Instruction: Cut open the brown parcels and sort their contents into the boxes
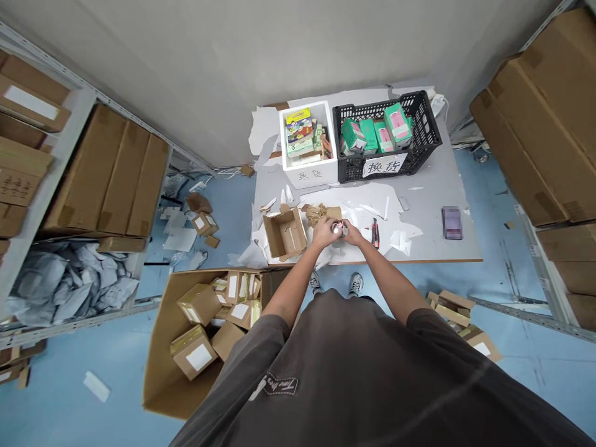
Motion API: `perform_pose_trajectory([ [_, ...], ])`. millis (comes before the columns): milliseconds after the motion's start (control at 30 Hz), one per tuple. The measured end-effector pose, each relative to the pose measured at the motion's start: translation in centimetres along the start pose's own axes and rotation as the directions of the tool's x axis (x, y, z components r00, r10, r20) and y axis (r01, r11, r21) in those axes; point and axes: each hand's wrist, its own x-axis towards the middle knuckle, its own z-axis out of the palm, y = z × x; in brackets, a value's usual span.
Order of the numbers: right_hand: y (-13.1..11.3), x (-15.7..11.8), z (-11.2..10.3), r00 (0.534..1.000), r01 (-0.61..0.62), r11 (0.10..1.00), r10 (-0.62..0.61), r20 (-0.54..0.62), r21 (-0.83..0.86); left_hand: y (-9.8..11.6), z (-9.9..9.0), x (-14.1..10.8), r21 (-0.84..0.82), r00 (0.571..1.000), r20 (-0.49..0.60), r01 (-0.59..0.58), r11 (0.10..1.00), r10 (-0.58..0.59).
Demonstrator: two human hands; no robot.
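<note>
Your left hand (pixel 325 231) and right hand (pixel 352 233) grip a small shiny rounded object (pixel 339 228), right of the open, square-sided cardboard carton (pixel 274 238), the object's full shape hidden in your grasp, crumpled brown paper (pixel 316 213) beside the carton

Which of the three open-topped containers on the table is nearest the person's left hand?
The brown cardboard box, beside the left hand; the white bin and black crate stand farther back.
</note>
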Motion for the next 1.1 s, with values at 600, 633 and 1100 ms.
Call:
perform_pose_trajectory([
  [600, -0.6, -1.1, 0.3, 1.000, -0.002, 0.999, 0.003, -0.019, 0.053, -3.2, -2.7, -0.4, -0.287, 0.969, 0.112, -0.182, 0.941, 0.222],
  [633, -0.5, -1.1, 0.3, 1.000, 0.005, 0.998, -0.004, -0.020, 0.055, -3.2, -2.6, -0.6, -0.258, 0.964, 0.122, -0.199, 0.946, 0.236],
  [1100, -0.4, -1.6, -0.2, 1.000, -0.014, 1.000, 0.014, 0.022, 0.026, -2.8, -0.9, 0.0, -0.163, 0.960, 0.166, -0.196, 0.967, 0.223],
])
